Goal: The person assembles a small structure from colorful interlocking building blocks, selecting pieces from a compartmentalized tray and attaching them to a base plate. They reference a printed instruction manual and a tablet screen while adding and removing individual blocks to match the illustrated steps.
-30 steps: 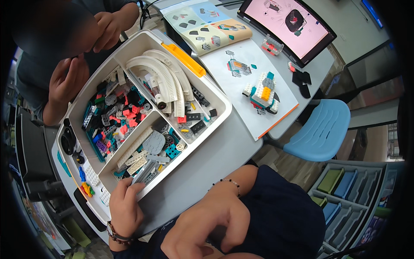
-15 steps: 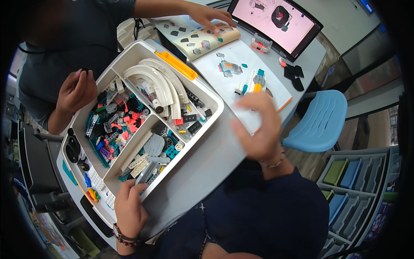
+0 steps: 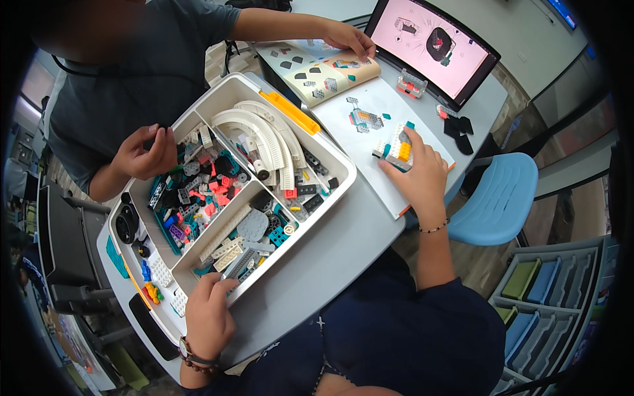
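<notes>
My right hand [image 3: 422,177] has its thumb and fingers around a small brick model [image 3: 401,146] of white, yellow and teal pieces, which sits on the open instruction booklet [image 3: 343,125]. My left hand [image 3: 210,315] is closed over the near wall of a white sorting tray [image 3: 323,201], its fingertips beside a long grey toothed piece [image 3: 239,264]. Loose building bricks [image 3: 214,191] in coral, black, teal and grey fill the tray's compartments. Curved white track pieces [image 3: 281,142] lie in the far one.
Across the table, a co-worker's hand [image 3: 146,153] hovers over the tray and the other hand [image 3: 350,43] rests on the booklet's page. A screen [image 3: 429,39] stands behind a clear brick piece [image 3: 411,84] and black plates [image 3: 457,132]. A blue chair [image 3: 498,198] is at right.
My right hand has moved forward onto the brick model and closed around it. My left hand stays at the tray wall. The co-worker's far hand has lifted a little at the booklet page.
</notes>
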`<state>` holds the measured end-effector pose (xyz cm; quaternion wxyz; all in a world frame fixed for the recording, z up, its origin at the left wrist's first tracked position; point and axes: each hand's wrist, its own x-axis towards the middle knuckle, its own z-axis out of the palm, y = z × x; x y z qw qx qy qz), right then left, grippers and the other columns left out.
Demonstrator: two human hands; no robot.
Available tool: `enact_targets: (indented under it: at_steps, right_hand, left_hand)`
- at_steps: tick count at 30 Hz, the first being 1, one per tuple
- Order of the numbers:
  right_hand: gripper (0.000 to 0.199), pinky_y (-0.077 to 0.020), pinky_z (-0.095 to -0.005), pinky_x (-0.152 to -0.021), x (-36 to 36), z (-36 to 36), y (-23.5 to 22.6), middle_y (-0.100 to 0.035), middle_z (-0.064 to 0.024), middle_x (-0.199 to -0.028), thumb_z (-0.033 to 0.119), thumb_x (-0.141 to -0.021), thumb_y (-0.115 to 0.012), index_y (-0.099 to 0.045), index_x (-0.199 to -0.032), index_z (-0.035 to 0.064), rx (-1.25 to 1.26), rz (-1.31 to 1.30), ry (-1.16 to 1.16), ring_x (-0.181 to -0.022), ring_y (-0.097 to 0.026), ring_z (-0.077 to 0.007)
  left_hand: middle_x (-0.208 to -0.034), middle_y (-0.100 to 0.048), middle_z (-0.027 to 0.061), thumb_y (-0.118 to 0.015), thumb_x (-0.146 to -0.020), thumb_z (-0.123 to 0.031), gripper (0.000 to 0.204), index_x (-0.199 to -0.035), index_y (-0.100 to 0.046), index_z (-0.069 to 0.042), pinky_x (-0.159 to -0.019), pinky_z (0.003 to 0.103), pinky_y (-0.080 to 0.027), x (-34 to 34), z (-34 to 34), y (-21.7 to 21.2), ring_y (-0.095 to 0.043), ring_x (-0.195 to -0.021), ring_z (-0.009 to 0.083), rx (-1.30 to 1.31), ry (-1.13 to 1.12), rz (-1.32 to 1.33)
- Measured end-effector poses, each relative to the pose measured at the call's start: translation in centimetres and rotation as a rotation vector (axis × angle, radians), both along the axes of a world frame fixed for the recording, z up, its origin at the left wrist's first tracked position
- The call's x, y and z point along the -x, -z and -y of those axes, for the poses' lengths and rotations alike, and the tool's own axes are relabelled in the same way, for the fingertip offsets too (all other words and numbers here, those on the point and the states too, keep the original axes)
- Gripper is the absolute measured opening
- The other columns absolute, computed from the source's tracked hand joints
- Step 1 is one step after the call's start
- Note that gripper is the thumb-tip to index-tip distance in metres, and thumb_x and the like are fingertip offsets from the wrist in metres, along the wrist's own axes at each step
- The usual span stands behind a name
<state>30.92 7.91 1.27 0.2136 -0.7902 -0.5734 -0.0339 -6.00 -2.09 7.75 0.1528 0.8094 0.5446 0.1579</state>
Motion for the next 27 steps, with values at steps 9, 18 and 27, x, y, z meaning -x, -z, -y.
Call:
enact_targets:
  at_steps: [9,18,27]
  right_hand:
    - [0.063,-0.0393,-0.0400,-0.092,-2.4,-0.3,1.6,-0.059,-0.0124,-0.107,0.015,-0.063,-0.070,-0.050,-0.123,0.0111,-0.249,-0.399,-0.207,-0.098,-0.055,-0.0280]
    - [0.110,-0.0275,-0.0440,-0.111,-4.2,0.1,1.6,-0.038,-0.0108,-0.139,0.028,-0.060,-0.087,-0.018,-0.144,0.0102,-0.642,-1.527,-0.670,-0.129,-0.040,-0.0276]
    - [0.101,-0.0203,-0.0540,-0.111,-6.7,-0.7,2.8,-0.039,-0.0167,-0.141,0.026,-0.060,-0.086,-0.029,-0.142,0.0232,-0.553,-1.481,-0.918,-0.135,-0.027,-0.0403]
  left_hand:
    - [-0.095,-0.056,0.0169,-0.049,-0.060,0.009,0.039,-0.096,-0.060,-0.003,-0.068,0.040,-0.046,0.1,-0.1,-0.1,-0.057,-0.081,0.0359,0.032,-0.005,-0.008]
    - [-0.096,-0.057,0.0179,-0.047,-0.064,0.010,0.036,-0.095,-0.059,-0.002,-0.074,0.039,-0.045,0.1,-1.0,0.1,-0.057,-0.085,0.0361,0.149,-0.018,0.071]
    - [-0.094,-0.057,0.0174,-0.045,-0.066,0.011,0.033,-0.093,-0.058,-0.002,-0.076,0.038,-0.045,-0.4,-1.3,0.8,-0.057,-0.086,0.0350,0.113,-0.096,0.130]
